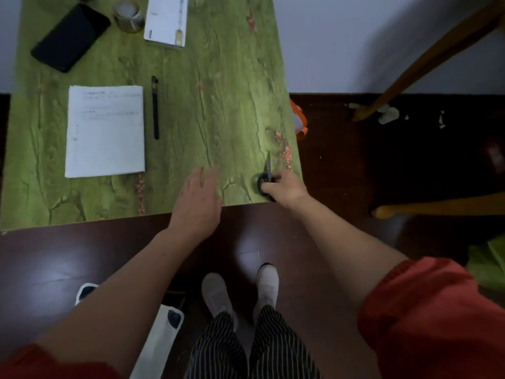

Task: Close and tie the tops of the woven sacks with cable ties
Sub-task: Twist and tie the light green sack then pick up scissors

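At frame centre-right, grips scissors (pixel 267 173) in right hand (pixel 287 187), blades pointing up-frame; rests open left hand (pixel 198 198) alongside.

Glossy floor (pixel 54 269); seemingly wood-grain table (pixel 218 105)

Green wood-grain tabletop (pixel 218 91). At the far left lie a black phone (pixel 70 36), a roll of tape (pixel 128 15) and a flat white box (pixel 166 20). Nearer, a white notepad (pixel 105 131) has a black pen (pixel 155 108) just to its right. Scissors (pixel 268 170) rest at the near right corner, their handles gripped by the right hand (pixel 287 187).
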